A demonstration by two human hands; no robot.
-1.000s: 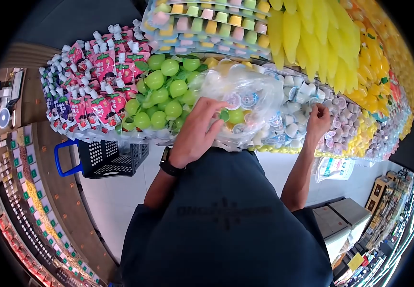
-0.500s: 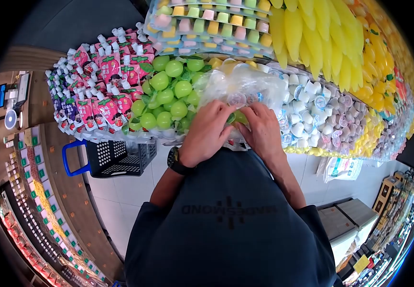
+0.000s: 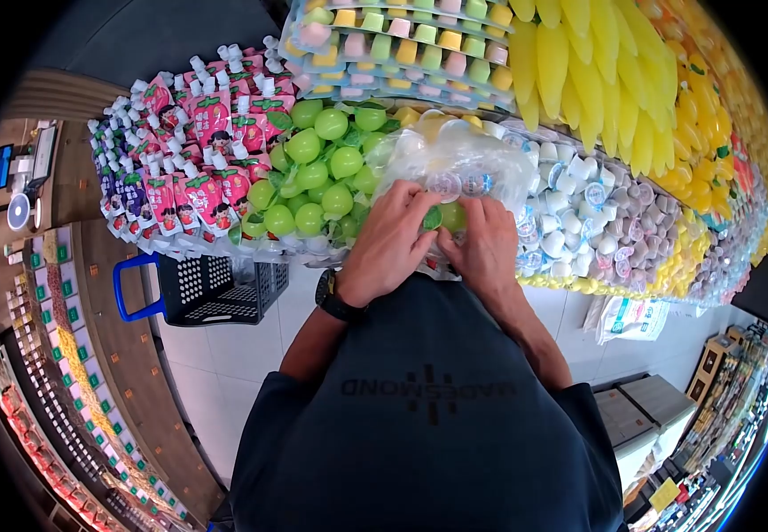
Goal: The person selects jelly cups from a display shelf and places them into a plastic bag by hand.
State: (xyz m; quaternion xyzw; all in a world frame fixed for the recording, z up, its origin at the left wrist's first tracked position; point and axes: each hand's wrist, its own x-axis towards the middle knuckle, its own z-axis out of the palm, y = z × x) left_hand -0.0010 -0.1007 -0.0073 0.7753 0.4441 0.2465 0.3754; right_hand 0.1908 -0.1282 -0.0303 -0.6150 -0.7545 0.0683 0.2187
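While both hands [image 3: 388, 241] [image 3: 484, 244] seemingly pinch a clear bag [image 3: 481, 158] amid heaped goods [image 3: 570, 206], pale tiles [image 3: 224, 350] show below.

in front of you, the bag [image 3: 504, 160] looks like thin clear plastic, wrinkled and quite shiny. the green balls [image 3: 346, 161] have a smooth, glossy plastic skin, and the pouches [image 3: 209, 115] are of shiny printed film with matt white caps [image 3: 208, 85]. your shirt [image 3: 437, 346] is matt cloth. the basket [image 3: 186, 288] is of hard plastic with holes, and the floor [image 3: 251, 346] has smooth tiles.
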